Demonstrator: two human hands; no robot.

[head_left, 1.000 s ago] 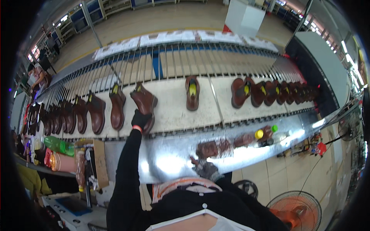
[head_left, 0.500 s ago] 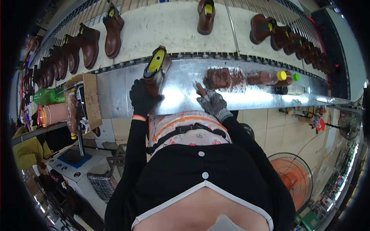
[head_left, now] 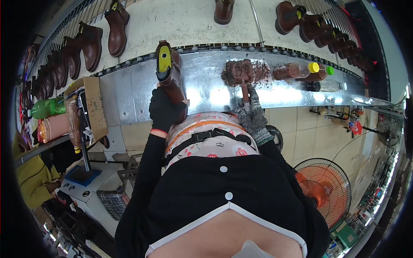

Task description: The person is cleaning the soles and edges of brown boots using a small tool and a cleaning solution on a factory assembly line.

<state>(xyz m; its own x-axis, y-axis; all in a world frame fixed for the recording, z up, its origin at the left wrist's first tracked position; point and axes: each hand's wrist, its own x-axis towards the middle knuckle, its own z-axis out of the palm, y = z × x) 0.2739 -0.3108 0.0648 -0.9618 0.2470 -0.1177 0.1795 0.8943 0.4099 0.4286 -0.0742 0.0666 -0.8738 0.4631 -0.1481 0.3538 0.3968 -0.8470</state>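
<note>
My left hand (head_left: 165,106), in a black glove with bare fingertips, grips a dark brown ankle boot (head_left: 175,88) by its toe end. The boot's opening and yellow insole (head_left: 164,58) point away from me, over the metal ledge. My right hand (head_left: 253,118), in a grey knit glove, is closed on a slim brown-stained stick tool (head_left: 245,93). The far end of that tool meets the near side of a brown-smeared pad (head_left: 238,73); its tip cannot be made out there.
Several brown boots (head_left: 91,47) stand on the pale conveyor (head_left: 180,21) beyond the metal ledge (head_left: 129,92). Bottles (head_left: 294,71) lie right of the pad. A cardboard box (head_left: 98,107) and a green bottle (head_left: 47,108) sit at left. An orange fan (head_left: 322,189) stands at lower right.
My right hand has swung the tool to the right, from bare metal onto the brown pad. The boot in my left hand has turned more upright. Boots on the conveyor appear shifted up and left.
</note>
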